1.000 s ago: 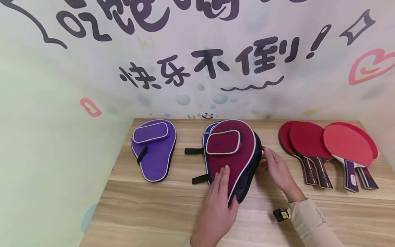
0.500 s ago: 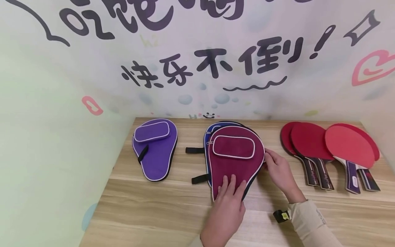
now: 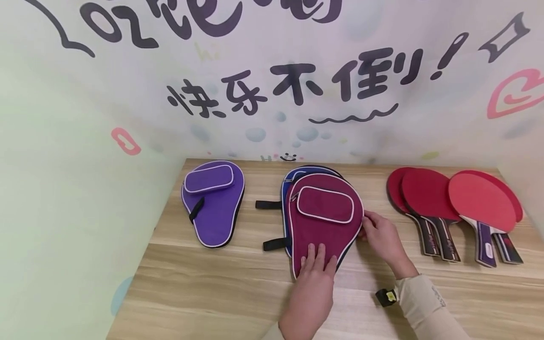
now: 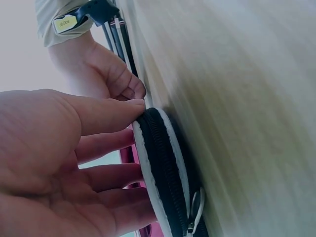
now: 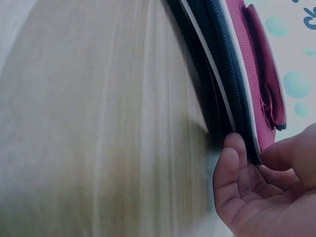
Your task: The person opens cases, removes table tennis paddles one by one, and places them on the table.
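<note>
The left hand (image 3: pixel 312 293) lies over the narrow lower end of the maroon case (image 3: pixel 315 232), its fingers fairly straight and slightly spread across the fabric, while in the left wrist view the thumb tip presses on the white-piped edge of that end, above a zip whose pull (image 4: pixel 196 211) hangs at the side. The right hand (image 3: pixel 384 241) pinches the case's right rim: the thumb sits against the maroon face at the piping, and the fingers curl in at the dark zipped side below. The case is around the middle of the wooden surface (image 3: pixel 204 293), nearer its back edge, face up with a white-edged pocket (image 3: pixel 325 204) near its rounded top. It overlaps a blue case (image 3: pixel 285 191), which shows along its top and left side, and two black straps (image 3: pixel 268 205) stick out leftward from beneath. A purple case (image 3: pixel 216 219) lies near the surface's back left corner, well apart. Toward the back right corner, two dark red paddles (image 3: pixel 429 193) overlap each other, just beside two more overlapping red paddles (image 3: pixel 480 200), all with handles pointing toward the front edge.
</note>
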`<action>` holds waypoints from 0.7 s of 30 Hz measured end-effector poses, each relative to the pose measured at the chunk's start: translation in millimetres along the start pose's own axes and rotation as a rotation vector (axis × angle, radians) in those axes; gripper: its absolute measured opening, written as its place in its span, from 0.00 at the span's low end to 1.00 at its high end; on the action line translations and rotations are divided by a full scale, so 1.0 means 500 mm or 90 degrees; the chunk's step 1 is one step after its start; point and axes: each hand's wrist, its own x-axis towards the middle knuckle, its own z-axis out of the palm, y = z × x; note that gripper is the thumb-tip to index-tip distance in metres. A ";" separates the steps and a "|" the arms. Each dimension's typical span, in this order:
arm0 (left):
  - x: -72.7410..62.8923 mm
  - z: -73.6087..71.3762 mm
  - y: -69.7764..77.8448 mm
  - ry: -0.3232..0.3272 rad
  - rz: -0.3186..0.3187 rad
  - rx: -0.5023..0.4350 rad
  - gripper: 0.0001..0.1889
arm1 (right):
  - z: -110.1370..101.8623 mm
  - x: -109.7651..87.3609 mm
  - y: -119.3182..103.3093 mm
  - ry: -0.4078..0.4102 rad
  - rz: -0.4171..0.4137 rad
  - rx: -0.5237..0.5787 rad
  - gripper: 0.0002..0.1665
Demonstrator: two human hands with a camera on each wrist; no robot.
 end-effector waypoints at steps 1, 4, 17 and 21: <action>0.000 0.000 0.001 0.004 0.000 0.007 0.22 | 0.000 0.000 0.000 -0.004 0.000 0.001 0.24; -0.002 -0.002 0.003 0.017 -0.001 0.024 0.22 | -0.002 0.002 -0.001 -0.013 0.002 -0.005 0.24; -0.002 -0.063 -0.094 0.072 -0.013 -0.163 0.22 | -0.030 0.023 -0.048 0.070 -0.052 -0.075 0.24; 0.001 -0.096 -0.173 0.269 -0.061 -0.178 0.18 | -0.032 0.044 -0.093 0.086 -0.070 -0.061 0.24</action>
